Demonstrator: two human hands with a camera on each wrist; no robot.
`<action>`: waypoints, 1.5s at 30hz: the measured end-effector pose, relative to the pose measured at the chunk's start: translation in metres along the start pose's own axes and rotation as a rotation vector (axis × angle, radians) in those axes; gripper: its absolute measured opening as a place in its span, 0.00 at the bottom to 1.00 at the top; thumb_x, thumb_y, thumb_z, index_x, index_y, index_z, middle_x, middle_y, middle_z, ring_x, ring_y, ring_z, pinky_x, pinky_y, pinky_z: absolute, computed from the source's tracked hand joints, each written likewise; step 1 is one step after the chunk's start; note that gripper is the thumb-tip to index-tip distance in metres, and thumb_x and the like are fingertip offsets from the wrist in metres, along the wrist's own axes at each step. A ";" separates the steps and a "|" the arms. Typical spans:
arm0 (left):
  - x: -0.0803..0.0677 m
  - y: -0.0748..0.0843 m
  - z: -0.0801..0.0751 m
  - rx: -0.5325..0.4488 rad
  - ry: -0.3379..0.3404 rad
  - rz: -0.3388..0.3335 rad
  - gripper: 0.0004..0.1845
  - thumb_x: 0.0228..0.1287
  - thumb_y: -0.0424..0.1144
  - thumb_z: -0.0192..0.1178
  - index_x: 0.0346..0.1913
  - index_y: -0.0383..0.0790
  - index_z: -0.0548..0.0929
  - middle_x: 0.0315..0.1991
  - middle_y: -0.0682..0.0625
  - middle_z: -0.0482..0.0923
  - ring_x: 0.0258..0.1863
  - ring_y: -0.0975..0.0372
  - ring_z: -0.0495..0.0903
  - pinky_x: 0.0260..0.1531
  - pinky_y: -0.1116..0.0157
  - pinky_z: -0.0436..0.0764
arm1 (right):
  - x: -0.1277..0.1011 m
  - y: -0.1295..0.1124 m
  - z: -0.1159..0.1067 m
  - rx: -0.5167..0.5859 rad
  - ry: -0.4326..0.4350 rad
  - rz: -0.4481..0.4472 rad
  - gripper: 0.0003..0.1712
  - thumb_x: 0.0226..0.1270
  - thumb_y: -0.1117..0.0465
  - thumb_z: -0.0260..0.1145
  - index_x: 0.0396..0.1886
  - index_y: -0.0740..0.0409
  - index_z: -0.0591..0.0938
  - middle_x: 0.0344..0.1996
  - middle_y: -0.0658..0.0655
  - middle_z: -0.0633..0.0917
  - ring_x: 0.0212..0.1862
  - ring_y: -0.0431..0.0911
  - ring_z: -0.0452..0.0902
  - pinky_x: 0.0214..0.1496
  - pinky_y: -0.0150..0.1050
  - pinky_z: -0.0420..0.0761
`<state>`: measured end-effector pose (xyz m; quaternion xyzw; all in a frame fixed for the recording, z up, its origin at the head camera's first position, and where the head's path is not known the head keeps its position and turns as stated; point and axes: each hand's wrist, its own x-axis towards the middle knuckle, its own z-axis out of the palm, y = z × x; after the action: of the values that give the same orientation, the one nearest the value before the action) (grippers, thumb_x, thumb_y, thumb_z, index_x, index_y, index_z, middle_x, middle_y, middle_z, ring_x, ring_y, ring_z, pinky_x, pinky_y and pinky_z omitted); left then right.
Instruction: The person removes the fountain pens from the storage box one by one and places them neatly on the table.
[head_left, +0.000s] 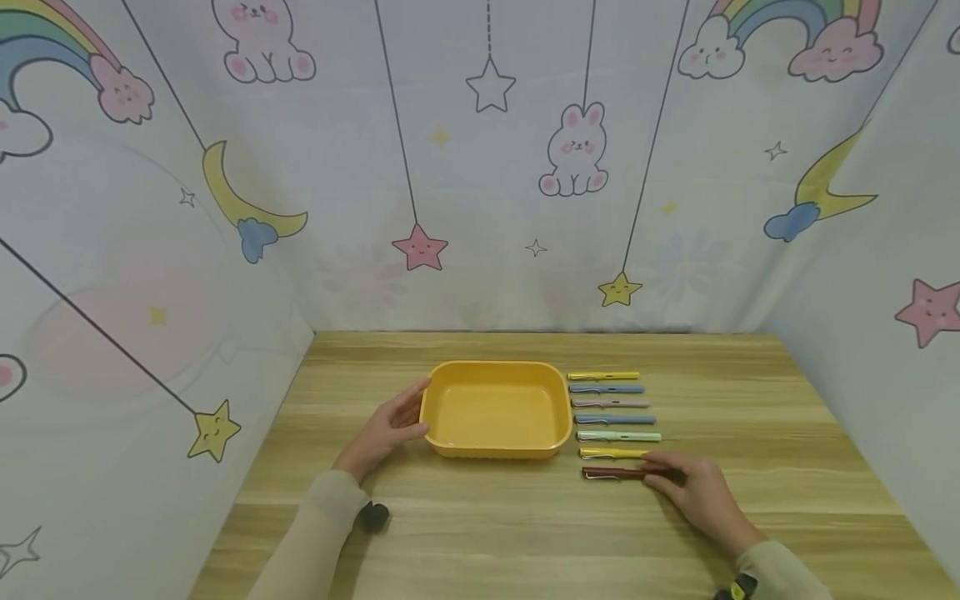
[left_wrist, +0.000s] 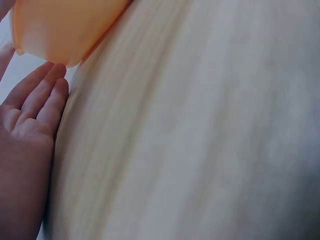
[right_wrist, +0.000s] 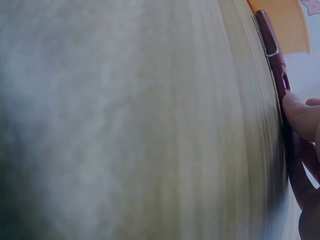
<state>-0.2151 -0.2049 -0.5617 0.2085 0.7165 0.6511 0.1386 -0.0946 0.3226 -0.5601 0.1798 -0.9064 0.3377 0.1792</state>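
Observation:
A yellow rectangular tray (head_left: pixel 497 412) stands upright on the table. My left hand (head_left: pixel 386 429) rests against its left end, thumb at the near corner and index finger by the rim; in the left wrist view the nearly straight fingers (left_wrist: pixel 37 95) meet its wall. My right hand (head_left: pixel 701 492) pinches the rear part of a dark red pen (head_left: pixel 611 472) between thumb and fingers. That pen lies lowest in a column of pens right of the tray, its clip end pointing left. In the right wrist view the thumb (right_wrist: pixel 300 115) presses on the pen's barrel.
Above the dark red pen lie a yellow pen (head_left: pixel 607 453), a pale green pen (head_left: pixel 622 436), a blue pen (head_left: pixel 618 419), a pink pen (head_left: pixel 615 403), another blue pen (head_left: pixel 611 389) and another yellow pen (head_left: pixel 606 376). Printed cloth walls (head_left: pixel 480 283) enclose the wooden table (head_left: pixel 480 533).

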 end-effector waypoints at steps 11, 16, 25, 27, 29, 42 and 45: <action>0.000 0.000 0.000 -0.007 0.003 -0.003 0.42 0.72 0.33 0.67 0.84 0.52 0.60 0.83 0.42 0.58 0.81 0.48 0.59 0.73 0.70 0.67 | 0.000 -0.002 -0.002 0.025 0.016 -0.012 0.24 0.49 0.75 0.82 0.49 0.61 0.90 0.37 0.49 0.94 0.41 0.38 0.90 0.49 0.15 0.78; -0.001 0.002 0.001 -0.013 0.002 -0.007 0.42 0.73 0.33 0.67 0.84 0.51 0.60 0.83 0.42 0.57 0.81 0.48 0.59 0.73 0.70 0.66 | 0.002 -0.004 -0.005 0.012 0.047 -0.033 0.26 0.47 0.76 0.83 0.48 0.62 0.90 0.37 0.51 0.94 0.40 0.39 0.90 0.49 0.16 0.80; -0.002 0.002 0.001 -0.012 0.001 -0.001 0.43 0.72 0.34 0.68 0.84 0.50 0.59 0.83 0.43 0.56 0.81 0.48 0.59 0.71 0.72 0.67 | 0.007 -0.009 -0.008 0.058 0.030 0.074 0.23 0.54 0.70 0.82 0.52 0.58 0.90 0.45 0.50 0.93 0.50 0.31 0.86 0.54 0.15 0.76; -0.002 0.001 0.001 -0.008 0.000 -0.001 0.43 0.73 0.34 0.68 0.84 0.50 0.59 0.83 0.43 0.57 0.81 0.48 0.59 0.72 0.71 0.67 | 0.009 -0.011 -0.008 0.092 0.002 0.110 0.23 0.57 0.68 0.82 0.55 0.58 0.90 0.47 0.50 0.93 0.52 0.31 0.85 0.55 0.16 0.77; -0.002 0.001 0.000 -0.006 0.001 -0.001 0.42 0.73 0.34 0.68 0.84 0.50 0.59 0.83 0.43 0.57 0.81 0.48 0.59 0.72 0.71 0.67 | 0.012 -0.014 -0.007 0.131 -0.027 0.137 0.24 0.60 0.67 0.80 0.58 0.59 0.88 0.49 0.51 0.92 0.52 0.34 0.86 0.55 0.19 0.79; -0.002 0.003 0.001 -0.012 -0.008 0.001 0.42 0.73 0.34 0.67 0.84 0.50 0.60 0.83 0.43 0.57 0.81 0.47 0.59 0.71 0.71 0.68 | 0.049 -0.042 0.005 0.443 -0.127 0.248 0.26 0.75 0.64 0.70 0.69 0.67 0.79 0.59 0.63 0.87 0.58 0.46 0.87 0.53 0.27 0.85; -0.002 0.003 0.001 -0.013 -0.009 0.001 0.42 0.73 0.34 0.68 0.84 0.50 0.59 0.83 0.43 0.57 0.81 0.47 0.59 0.71 0.72 0.68 | 0.059 -0.047 0.010 0.457 -0.136 0.226 0.26 0.75 0.62 0.70 0.69 0.64 0.80 0.59 0.61 0.87 0.58 0.45 0.87 0.54 0.28 0.84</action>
<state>-0.2127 -0.2048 -0.5590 0.2107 0.7116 0.6548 0.1426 -0.1273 0.2709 -0.5147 0.1355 -0.8309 0.5385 0.0338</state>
